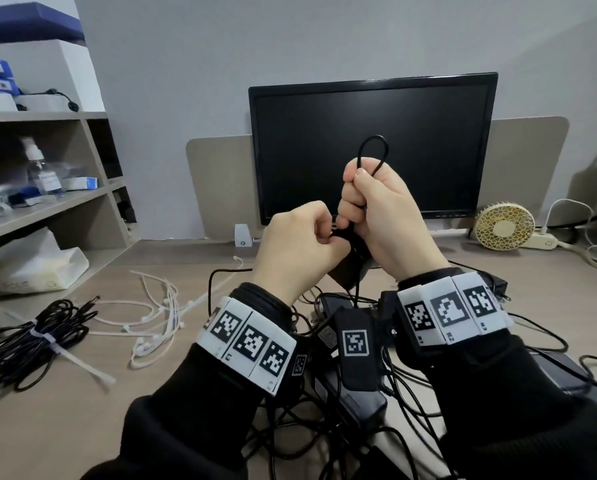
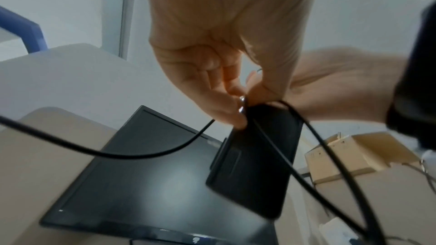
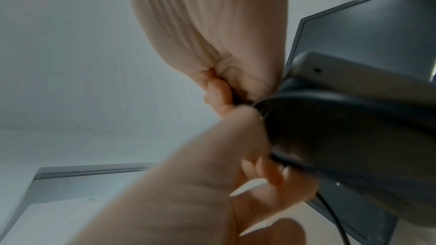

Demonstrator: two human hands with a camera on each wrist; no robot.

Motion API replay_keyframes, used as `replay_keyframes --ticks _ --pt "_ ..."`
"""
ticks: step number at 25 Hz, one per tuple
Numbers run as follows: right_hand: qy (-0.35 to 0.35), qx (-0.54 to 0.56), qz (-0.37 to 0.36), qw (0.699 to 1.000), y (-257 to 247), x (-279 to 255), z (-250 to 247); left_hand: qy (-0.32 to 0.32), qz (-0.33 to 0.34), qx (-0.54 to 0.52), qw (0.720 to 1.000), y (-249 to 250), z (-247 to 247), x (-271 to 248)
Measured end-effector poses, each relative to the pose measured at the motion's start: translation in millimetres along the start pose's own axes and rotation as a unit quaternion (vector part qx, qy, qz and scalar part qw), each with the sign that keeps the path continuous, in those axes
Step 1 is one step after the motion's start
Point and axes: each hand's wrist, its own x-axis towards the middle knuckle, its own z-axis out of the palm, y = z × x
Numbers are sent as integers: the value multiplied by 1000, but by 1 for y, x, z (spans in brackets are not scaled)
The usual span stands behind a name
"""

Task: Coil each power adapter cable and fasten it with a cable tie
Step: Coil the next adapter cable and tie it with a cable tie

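Both hands are raised in front of the monitor. My right hand [image 1: 376, 202] is a fist round folded strands of a black adapter cable, whose loop [image 1: 373, 144] sticks up above the fist. Lower and to the left, my left hand [image 1: 300, 240] pinches the same cable just above the black adapter brick [image 1: 347, 271], which hangs under the hands. In the left wrist view the left fingertips [image 2: 235, 116] pinch the cable at the top of the brick [image 2: 254, 156]. In the right wrist view a thin white strip [image 3: 247, 187] shows among the left fingers; what it is I cannot tell.
A coiled cable bundle [image 1: 33, 341] bound with a white tie lies at the left of the desk. Loose white cable ties [image 1: 151, 313] lie beside it. A tangle of black adapters and cables [image 1: 352, 393] sits under my wrists. Behind stand a monitor [image 1: 373, 109], a small fan [image 1: 505, 226] and shelves [image 1: 47, 202].
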Motion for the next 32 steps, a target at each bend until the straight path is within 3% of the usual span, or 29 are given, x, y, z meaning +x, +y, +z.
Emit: replay_keyframes --ticks 3,4,6,8,9,10,13,15,19,23,27,29,32 --pt "11 3 -42 999 -6 -1 1 24 -16 108 994 -16 5 4" --pt "16 12 -58 998 -9 -1 0 -5 -50 118 992 -27 4 8" --pt "26 30 -78 996 -12 0 -4 -121 -125 28 984 -50 -6 13" --pt "31 15 -83 996 -11 1 -6 -237 -166 -76 954 -63 -23 12" --pt "32 -8 -85 996 -9 1 -7 -260 -171 -106 944 -67 -31 11" --pt "33 -42 -91 994 -7 1 -6 -253 -170 -128 944 -69 -37 11" --pt "28 -185 -125 974 0 2 -8 -138 -157 -205 956 -68 -50 14" --pt "7 -255 -123 959 4 1 -7 -78 -130 -272 950 -57 -55 17" --pt "-50 -339 -54 938 10 -5 8 -97 -107 -391 909 -25 -61 15" --pt "-116 -274 -6 955 6 -8 13 -76 7 -316 946 -18 -55 11" --pt "-167 -321 -35 932 8 -13 16 -41 35 -327 944 -16 -52 11" --pt "-148 -334 -49 930 6 -14 21 -10 42 -304 952 -15 -50 10" --pt "-78 -289 -42 953 6 -8 13 35 26 -199 979 -15 -44 9"
